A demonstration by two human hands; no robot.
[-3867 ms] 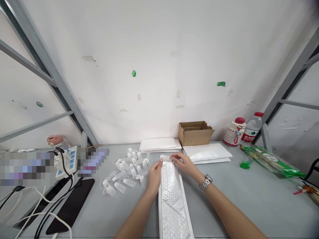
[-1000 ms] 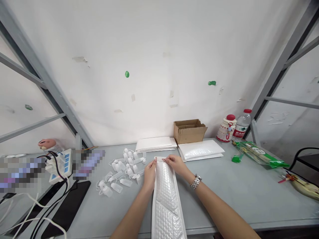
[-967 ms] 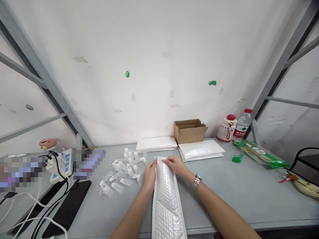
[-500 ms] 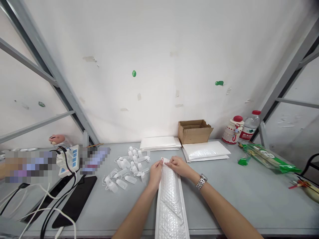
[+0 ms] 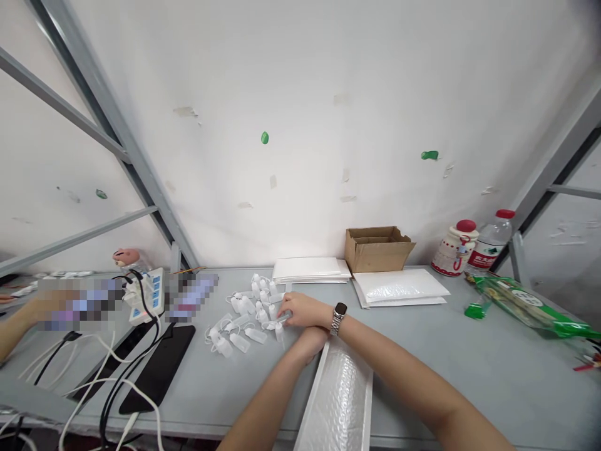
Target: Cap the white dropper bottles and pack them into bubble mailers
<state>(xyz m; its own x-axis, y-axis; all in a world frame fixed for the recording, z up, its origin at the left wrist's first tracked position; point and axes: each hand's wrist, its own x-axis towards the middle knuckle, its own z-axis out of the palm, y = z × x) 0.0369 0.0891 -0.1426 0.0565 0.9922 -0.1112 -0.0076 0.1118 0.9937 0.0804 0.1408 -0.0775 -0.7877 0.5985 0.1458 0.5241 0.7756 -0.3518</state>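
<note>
A long white bubble mailer runs from mid-table toward me, past the bottom of the view. My left hand is closed at its far end, on the left edge; my right wrist crosses over and hides most of those fingers. Reaching left across it, my right hand has its fingers pinched on a small translucent plastic bottle at the right side of a loose group. Several more capped bottles lie there, some with thin loops. The mailer's mouth is hidden beneath my right wrist.
Behind are a stack of white mailers, an open cardboard box and more mailers. To the right stand a cream jar and a water bottle by a green food packet. Left: cables, a power strip, a black phone, another person's hand.
My right hand has left the mailer's end and moved left to the bottles, crossing over my left hand. The mailer's far end has come nearer to me. The view has turned slightly left.
</note>
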